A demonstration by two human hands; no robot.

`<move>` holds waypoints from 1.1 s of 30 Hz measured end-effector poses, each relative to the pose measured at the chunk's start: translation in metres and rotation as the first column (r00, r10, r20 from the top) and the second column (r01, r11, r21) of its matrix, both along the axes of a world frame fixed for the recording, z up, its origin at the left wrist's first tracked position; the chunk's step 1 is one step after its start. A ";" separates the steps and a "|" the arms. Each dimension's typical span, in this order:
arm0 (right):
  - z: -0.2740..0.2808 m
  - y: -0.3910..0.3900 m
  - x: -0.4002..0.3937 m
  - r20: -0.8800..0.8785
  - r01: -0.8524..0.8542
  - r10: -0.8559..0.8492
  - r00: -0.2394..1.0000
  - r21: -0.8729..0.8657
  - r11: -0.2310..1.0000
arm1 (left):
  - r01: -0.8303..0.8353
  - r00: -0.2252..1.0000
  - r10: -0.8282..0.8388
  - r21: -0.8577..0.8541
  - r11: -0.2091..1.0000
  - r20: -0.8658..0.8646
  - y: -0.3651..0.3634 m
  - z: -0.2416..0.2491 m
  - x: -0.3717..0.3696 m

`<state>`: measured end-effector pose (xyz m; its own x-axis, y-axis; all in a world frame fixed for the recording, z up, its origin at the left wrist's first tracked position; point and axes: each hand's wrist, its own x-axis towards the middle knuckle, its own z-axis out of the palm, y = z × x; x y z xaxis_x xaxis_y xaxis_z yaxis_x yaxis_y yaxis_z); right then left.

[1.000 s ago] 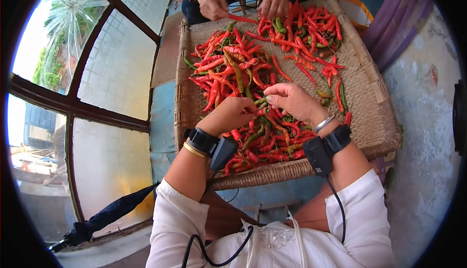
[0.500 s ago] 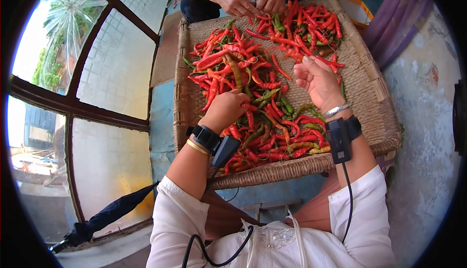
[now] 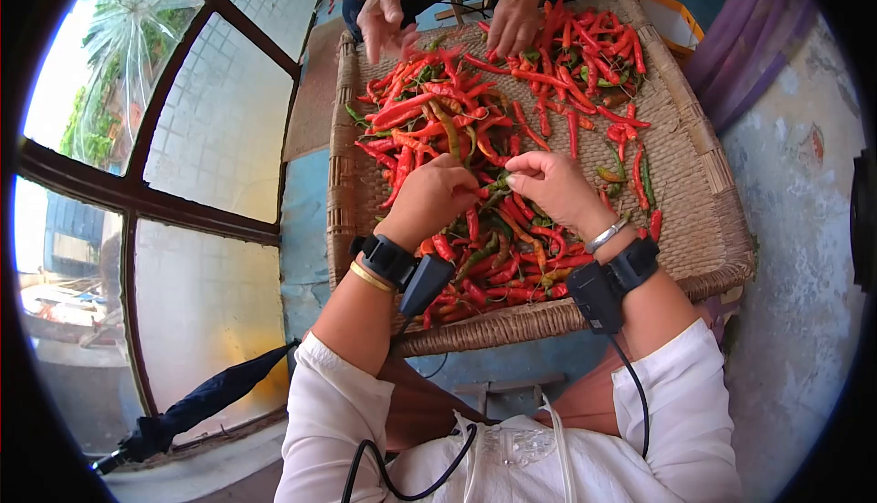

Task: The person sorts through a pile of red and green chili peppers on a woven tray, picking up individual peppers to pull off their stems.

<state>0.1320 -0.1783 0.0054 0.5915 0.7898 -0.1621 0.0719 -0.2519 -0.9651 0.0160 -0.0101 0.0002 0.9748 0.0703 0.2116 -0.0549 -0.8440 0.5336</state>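
Red and green chili peppers [image 3: 507, 270] lie in a loose pile on a large woven tray [image 3: 676, 174]. Over the middle of the pile, my left hand [image 3: 427, 200] is closed, with a bit of red chili pepper [image 3: 481, 192] showing at its fingertips. My right hand [image 3: 559, 194] comes in from the right, thumb and fingers pinched at the green end of a chili pepper [image 3: 498, 182]. Only a small gap separates the two sets of fingertips. Most of what each hand grips is hidden by the fingers.
Across the tray, a co-worker's hands [image 3: 516, 19] are over the far peppers. Another heap of red peppers [image 3: 594, 46] lies at the far right. A window [image 3: 210, 174] and folded umbrella [image 3: 210, 398] are on the left, a wall [image 3: 799, 256] on the right.
My right hand has moved left and nearer to me, from open over the tray to a pinch beside my left hand. The co-worker's hands have separated, one shifting left.
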 end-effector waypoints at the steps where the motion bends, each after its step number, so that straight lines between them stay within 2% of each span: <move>1: -0.002 0.001 0.000 0.205 -0.048 0.049 0.977 -0.011 0.999 | 0.003 1.000 -0.003 0.001 1.000 -0.001 -0.003 0.006 0.001; 3: 0.000 0.001 -0.002 0.165 -0.061 0.062 0.984 -0.012 0.998 | -0.094 0.987 0.057 -0.254 0.963 -0.150 -0.011 0.018 0.002; 4: 0.002 0.000 -0.003 0.124 -0.082 0.078 0.989 0.022 0.996 | -0.087 0.987 0.050 -0.251 0.964 -0.152 -0.014 0.021 0.003; 6: 0.000 0.002 -0.005 -0.012 -0.052 0.054 0.998 0.125 0.991 | -0.133 0.971 0.040 -0.397 0.908 -0.234 -0.022 0.025 0.003; 10: 0.006 0.000 -0.008 -0.046 -0.021 0.029 0.999 0.164 0.986 | -0.140 0.977 0.047 -0.457 0.878 -0.210 -0.027 0.018 0.003; 12: 0.015 -0.003 -0.008 -0.234 0.008 0.029 0.972 0.154 0.988 | -0.187 0.962 0.020 -0.600 0.778 -0.274 -0.026 0.013 0.003; 13: 0.015 -0.004 -0.007 -0.241 0.020 0.018 0.970 0.156 0.988 | -0.183 0.960 0.010 -0.598 0.781 -0.280 -0.026 0.013 0.003; 15: 0.016 -0.005 0.000 -0.349 0.145 -0.076 0.934 0.175 0.974 | -0.145 0.945 -0.001 -0.426 0.893 -0.326 -0.025 0.016 0.002; 16: 0.016 -0.006 0.008 -0.345 0.181 -0.107 0.933 0.190 0.965 | -0.104 0.957 0.000 -0.345 0.933 -0.288 -0.019 0.011 0.000; 17: 0.015 -0.007 0.015 -0.387 0.293 -0.195 0.901 0.213 0.932 | -0.101 0.956 -0.004 -0.342 0.934 -0.292 -0.014 0.009 -0.001; 19: 0.014 -0.012 0.031 -0.519 0.443 -0.199 0.831 0.402 0.801 | -0.094 0.936 0.104 0.045 0.995 -0.336 -0.005 0.005 -0.002; 20: 0.013 -0.013 0.033 -0.624 0.609 -0.305 0.719 0.355 0.709 | -0.072 0.940 0.096 0.086 0.994 -0.327 0.001 -0.002 -0.003; 21: 0.011 -0.014 0.034 -0.625 0.612 -0.307 0.717 0.355 0.707 | -0.068 0.940 0.093 0.086 0.994 -0.328 0.002 -0.005 -0.004; 23: 0.001 -0.016 0.036 -0.747 0.696 -0.370 0.552 0.168 0.698 | -0.047 0.908 0.096 0.129 0.991 -0.409 0.003 -0.011 -0.007; 24: 0.000 -0.017 0.034 -0.733 0.613 -0.308 0.606 0.184 0.768 | -0.045 0.908 0.094 0.129 0.991 -0.409 0.002 -0.010 -0.006; 25: 0.000 -0.018 0.032 -0.733 0.614 -0.309 0.606 0.184 0.767 | -0.029 0.899 0.111 0.195 0.980 -0.424 0.000 -0.008 -0.005; 27: 0.004 -0.015 0.026 -0.681 0.409 -0.144 0.718 0.245 0.879 | -0.014 0.889 0.131 0.260 0.965 -0.439 -0.001 -0.010 -0.005; 30: 0.005 -0.011 0.018 -0.646 0.358 -0.146 0.749 0.209 0.910 | -0.010 0.836 0.124 0.210 0.978 -0.535 -0.008 -0.012 -0.003; 32: 0.003 -0.011 0.017 -0.610 0.299 -0.123 0.783 0.196 0.934 | -0.040 0.786 0.294 0.428 0.903 -0.544 -0.025 0.000 -0.001; 33: 0.003 -0.011 0.017 -0.611 0.299 -0.124 0.782 0.194 0.934 | -0.040 0.786 0.292 0.427 0.904 -0.545 -0.027 -0.002 0.000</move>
